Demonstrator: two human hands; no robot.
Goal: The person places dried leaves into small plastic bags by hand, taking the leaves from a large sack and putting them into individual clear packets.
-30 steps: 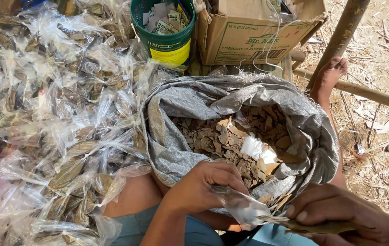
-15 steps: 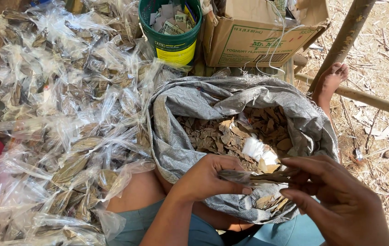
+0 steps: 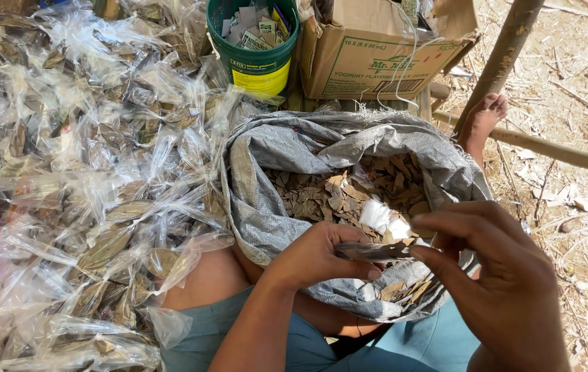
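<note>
A thin bundle of dried leaves [image 3: 371, 251] lies nearly level, its long axis running left to right, over the near rim of the grey woven sack [image 3: 259, 207]. The left hand [image 3: 318, 256] closes its fingers around the bundle's left end. The right hand [image 3: 497, 275] meets the right end with thumb and forefinger pinched on it, the other fingers loosely spread. The sack holds loose dried leaves [image 3: 339, 193] and small white packets [image 3: 377, 215]. Clear plastic bags [image 3: 94, 172] of leaves are heaped to the left. Far behind stand a green bucket [image 3: 256, 52] with a yellow label and, to its right, a brown cardboard box [image 3: 377, 58] with green print.
</note>
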